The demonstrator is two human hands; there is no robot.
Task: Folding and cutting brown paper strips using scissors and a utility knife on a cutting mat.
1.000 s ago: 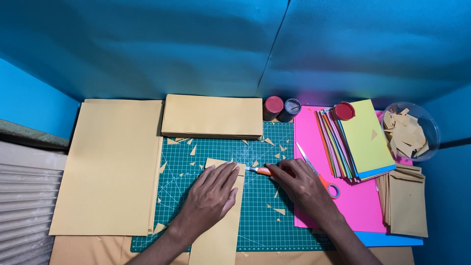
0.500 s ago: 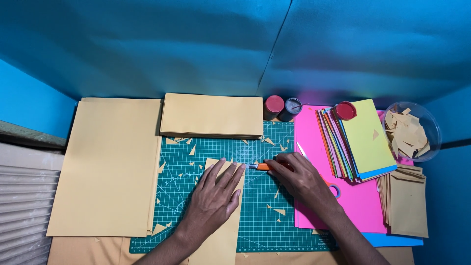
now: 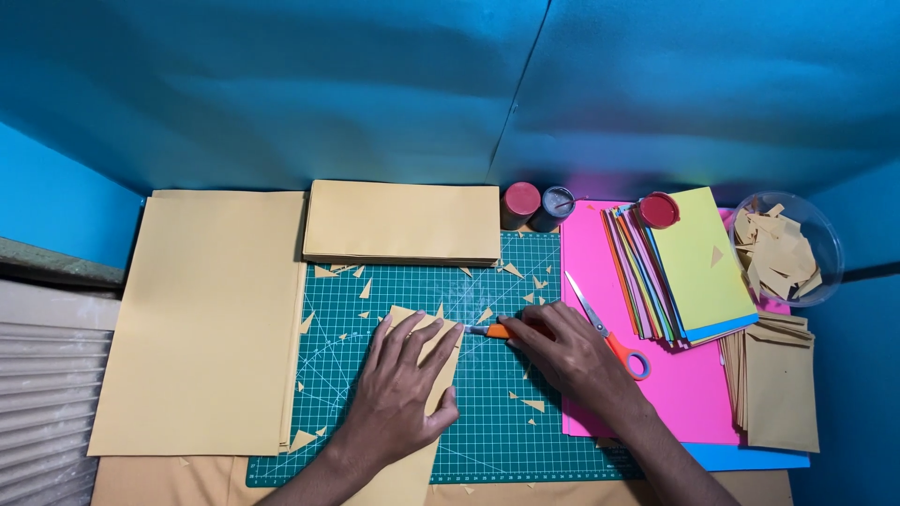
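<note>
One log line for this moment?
left hand pressing tan strip | right hand holding orange knife | on green mat

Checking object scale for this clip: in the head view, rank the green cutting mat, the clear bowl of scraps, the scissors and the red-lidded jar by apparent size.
1. Green cutting mat
2. Clear bowl of scraps
3. Scissors, long but thin, so only roughly placed below the bowl
4. Red-lidded jar

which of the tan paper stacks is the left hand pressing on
The narrow tan sheet lying on the green cutting mat, under the left hand. The big stack at left and the folded stack at the mat's top edge lie untouched.
</note>
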